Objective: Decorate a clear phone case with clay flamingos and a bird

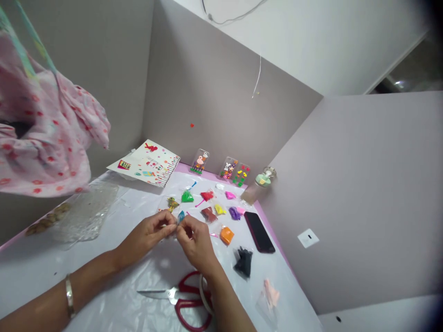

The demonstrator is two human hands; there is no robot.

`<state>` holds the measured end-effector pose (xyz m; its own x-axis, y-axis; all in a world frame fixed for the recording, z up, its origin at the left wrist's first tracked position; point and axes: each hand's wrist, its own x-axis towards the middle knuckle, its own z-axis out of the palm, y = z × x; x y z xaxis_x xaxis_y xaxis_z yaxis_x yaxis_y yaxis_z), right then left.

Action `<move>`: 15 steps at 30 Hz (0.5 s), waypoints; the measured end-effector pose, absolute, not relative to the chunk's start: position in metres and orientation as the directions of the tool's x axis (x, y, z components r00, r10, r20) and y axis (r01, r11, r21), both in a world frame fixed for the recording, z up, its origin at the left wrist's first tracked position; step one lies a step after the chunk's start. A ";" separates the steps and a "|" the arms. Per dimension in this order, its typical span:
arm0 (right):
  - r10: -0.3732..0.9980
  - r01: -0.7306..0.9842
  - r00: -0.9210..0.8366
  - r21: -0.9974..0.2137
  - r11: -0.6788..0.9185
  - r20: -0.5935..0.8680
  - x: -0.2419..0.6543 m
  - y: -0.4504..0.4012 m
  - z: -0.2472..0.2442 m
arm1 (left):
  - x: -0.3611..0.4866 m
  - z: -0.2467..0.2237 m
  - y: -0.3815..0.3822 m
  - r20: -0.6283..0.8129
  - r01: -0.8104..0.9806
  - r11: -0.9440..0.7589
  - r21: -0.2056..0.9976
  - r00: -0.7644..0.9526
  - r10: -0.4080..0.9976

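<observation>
Okay so here's my little clay setup. Both hands are up at the middle of the table, and the left hand (pixel 147 235), with a metal bangle (pixel 69 296) on its wrist, is pinching a tiny pale bit (pixel 174 229) against the fingertips (pixel 188 226) of the right hand (pixel 197 244). It's too small and too covered to say exactly what it is.

Just past the fingertips sits a little blue clay packet (pixel 181 216), and a yellow-green clay figure (pixel 172 204) is just beyond the left hand. Further out from the hands is a scatter of clay packets: green (pixel 187 196), red (pixel 206 195), brown (pixel 208 214), yellow (pixel 219 210), purple (pixel 234 213), and orange (pixel 227 235). A black clay packet (pixel 244 262) lies off to the right of the right hand, with a phone (pixel 259 232) past it, screen dark.

Right below the right hand are red-handled scissors (pixel 176 295), blades pointing left. Past the hands, against the wall, are three clear phone cases with clay decorations, including one with a flamingo (pixel 200 161), next to a drawing sheet (pixel 145 163). Any print on the packets is too small to read.
</observation>
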<state>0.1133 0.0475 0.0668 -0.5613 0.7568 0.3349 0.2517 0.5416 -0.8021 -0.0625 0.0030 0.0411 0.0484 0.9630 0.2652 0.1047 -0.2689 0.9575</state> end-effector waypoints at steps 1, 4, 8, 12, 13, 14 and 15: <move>0.763 0.286 -0.537 -0.773 0.566 0.360 0.112 0.047 0.063 | -0.062 0.039 0.004 0.274 0.135 -0.276 0.952 0.034 0.961; 0.743 0.350 -0.525 -0.691 0.633 0.415 0.108 0.046 0.057 | -0.061 0.032 0.004 0.303 0.215 -0.299 0.930 0.016 0.953; 0.704 0.380 -0.552 -0.616 0.690 0.447 0.107 0.046 0.055 | -0.062 0.029 0.003 0.345 0.292 -0.338 0.894 0.030 0.938; 0.666 0.388 -0.583 -0.561 0.731 0.465 0.109 0.049 0.055 | -0.061 0.030 0.002 0.377 0.354 -0.363 0.862 0.029 0.926; 0.657 0.389 -0.590 -0.548 0.740 0.469 0.109 0.049 0.054 | -0.060 0.031 0.002 0.384 0.365 -0.367 0.856 0.027 0.923; 0.648 0.389 -0.596 -0.536 0.750 0.474 0.110 0.049 0.054 | -0.059 0.031 0.002 0.391 0.374 -0.371 0.850 0.025 0.920; 0.639 0.389 -0.601 -0.522 0.759 0.480 0.110 0.050 0.055 | -0.059 0.032 0.002 0.396 0.381 -0.375 0.845 0.023 0.918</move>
